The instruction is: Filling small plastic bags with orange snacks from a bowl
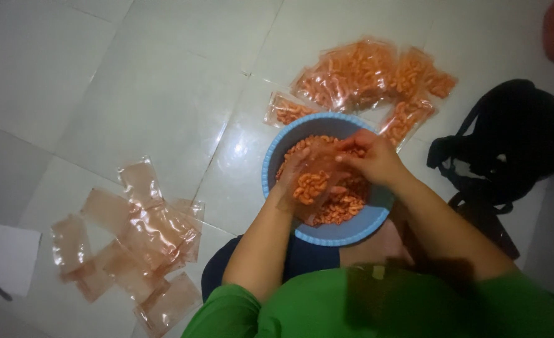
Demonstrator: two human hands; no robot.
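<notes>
A blue round bowl (271, 164) of small orange curled snacks (343, 209) sits on the tiled floor in front of me. My left hand (292, 170) holds a small clear plastic bag (311, 184) over the bowl; the bag is partly filled with the snacks. At the bag's upper edge, my right hand (371, 158) pinches its mouth with the fingertips. Both forearms reach in from the bottom of the view, below my green sleeves.
Several filled snack bags (358, 75) lie beyond the bowl. Several empty clear bags (133, 231) are scattered at the lower left. A white sheet (5, 256) with a dark pen lies at the far left. A black bag with straps (515, 144) rests at right.
</notes>
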